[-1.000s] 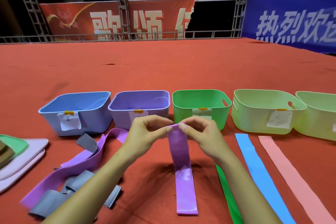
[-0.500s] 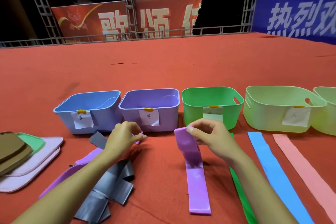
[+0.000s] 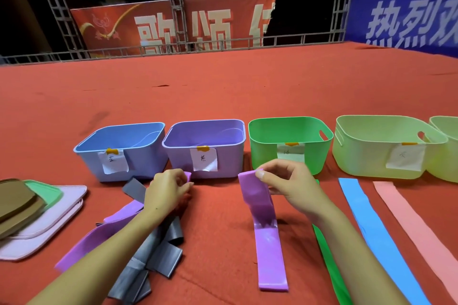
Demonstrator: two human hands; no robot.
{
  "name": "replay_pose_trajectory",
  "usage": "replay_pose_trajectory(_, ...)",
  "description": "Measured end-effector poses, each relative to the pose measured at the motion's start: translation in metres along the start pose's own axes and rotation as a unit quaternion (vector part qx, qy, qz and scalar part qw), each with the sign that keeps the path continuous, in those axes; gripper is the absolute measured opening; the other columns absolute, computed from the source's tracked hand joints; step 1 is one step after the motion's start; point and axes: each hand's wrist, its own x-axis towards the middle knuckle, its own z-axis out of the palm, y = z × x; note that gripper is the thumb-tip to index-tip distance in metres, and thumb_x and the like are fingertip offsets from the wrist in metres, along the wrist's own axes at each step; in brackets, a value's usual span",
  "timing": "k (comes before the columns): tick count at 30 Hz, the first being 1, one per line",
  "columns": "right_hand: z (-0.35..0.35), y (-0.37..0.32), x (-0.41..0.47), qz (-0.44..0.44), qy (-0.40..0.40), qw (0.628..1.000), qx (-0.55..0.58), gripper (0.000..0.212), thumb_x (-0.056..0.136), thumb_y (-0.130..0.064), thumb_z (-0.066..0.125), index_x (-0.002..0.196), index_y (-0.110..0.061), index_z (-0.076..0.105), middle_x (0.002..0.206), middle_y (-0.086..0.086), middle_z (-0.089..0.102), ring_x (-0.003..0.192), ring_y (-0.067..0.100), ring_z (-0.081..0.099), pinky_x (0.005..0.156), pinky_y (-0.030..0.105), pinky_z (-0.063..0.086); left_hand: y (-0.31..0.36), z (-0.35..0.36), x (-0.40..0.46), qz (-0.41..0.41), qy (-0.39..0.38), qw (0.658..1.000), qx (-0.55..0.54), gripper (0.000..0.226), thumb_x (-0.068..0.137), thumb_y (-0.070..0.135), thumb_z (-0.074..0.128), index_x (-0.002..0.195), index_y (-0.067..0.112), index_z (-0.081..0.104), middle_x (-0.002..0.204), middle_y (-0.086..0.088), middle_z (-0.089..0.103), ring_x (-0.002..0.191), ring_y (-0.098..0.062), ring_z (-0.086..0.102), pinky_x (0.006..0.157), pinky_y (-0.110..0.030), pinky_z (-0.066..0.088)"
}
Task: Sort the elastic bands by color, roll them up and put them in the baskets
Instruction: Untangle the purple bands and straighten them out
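Observation:
My right hand (image 3: 288, 186) pinches the upper end of a purple band (image 3: 266, 233), lifted off the red cloth; its lower end lies flat toward me. My left hand (image 3: 168, 189) grips the end of a second purple band (image 3: 99, 235) just in front of the purple basket (image 3: 233, 156). Grey bands (image 3: 153, 252) lie tangled under my left forearm. A green band (image 3: 327, 257), a blue band (image 3: 371, 233) and a pink band (image 3: 416, 228) lie stretched out on the right. A blue basket (image 3: 146, 156), a green basket (image 3: 262, 156) and a pale green basket (image 3: 359, 158) stand in the row.
Another pale green basket (image 3: 446, 156) is cut off at the right edge. At the left lies a stack of flat lids (image 3: 37, 220), pink, green and brown. The red cloth (image 3: 223, 96) stretches far behind the baskets to a railing and banners.
My hands parted: the left one left the held band and moved left to grip the other purple band's end. The right hand keeps its band. The camera drew closer.

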Motion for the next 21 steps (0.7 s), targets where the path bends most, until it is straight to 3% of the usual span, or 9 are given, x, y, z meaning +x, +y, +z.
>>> replay_pose_trajectory(6,0.001,-0.005,-0.002,-0.006,0.0,1.0,0.008,0.005,0.095,-0.017,0.076,0.095,-0.015,0.08,0.097,0.018,0.077,0.084,0.017,0.066,0.078,0.042,0.055,0.022,-0.049,-0.017,0.079,-0.021,0.996,-0.045,0.023,0.088,0.035,0.083,0.071,0.029,0.068,0.061,0.022,0.069,0.06,-0.001,0.06,0.067,-0.034,0.056)
replay_pose_trajectory(10,0.001,-0.008,-0.004,-0.007,0.003,1.0,0.009,0.006,0.096,-0.017,0.076,0.096,-0.013,0.079,0.096,0.015,0.078,0.084,0.015,0.068,0.079,0.041,0.058,0.052,-0.09,-0.014,0.141,-0.016,0.989,-0.045,0.028,0.089,0.029,0.081,0.068,0.026,0.063,0.059,0.021,0.06,0.058,-0.003,0.054,0.056,-0.015,0.037)
replay_pose_trajectory(12,0.0,-0.009,-0.005,-0.008,0.007,1.0,0.007,0.006,0.096,-0.018,0.076,0.096,-0.013,0.079,0.094,0.011,0.078,0.084,0.014,0.068,0.078,0.04,0.058,0.067,-0.107,-0.008,0.17,-0.019,0.984,-0.052,0.025,0.091,0.027,0.08,0.071,0.023,0.066,0.062,0.02,0.062,0.061,-0.002,0.056,0.059,-0.013,0.037)
replay_pose_trajectory(15,0.0,-0.012,-0.006,-0.007,0.015,1.0,0.01,0.007,0.097,-0.017,0.074,0.096,-0.012,0.079,0.089,0.004,0.078,0.083,0.011,0.068,0.078,0.037,0.059,0.084,-0.126,0.003,0.182,-0.023,0.981,-0.06,0.02,0.093,0.029,0.078,0.076,0.022,0.072,0.068,0.01,0.069,0.066,-0.006,0.06,0.06,-0.014,0.039)
replay_pose_trajectory(21,-0.004,-0.017,-0.006,-0.005,0.066,0.997,0.033,0.007,0.097,-0.012,0.073,0.096,-0.009,0.078,0.087,0.004,0.076,0.082,0.012,0.068,0.082,0.043,0.063,0.104,-0.149,0.013,0.145,-0.049,0.975,-0.158,0.015,0.099,0.017,0.07,0.085,0.012,0.071,0.073,-0.002,0.077,0.073,-0.021,0.076,0.056,-0.033,0.06)
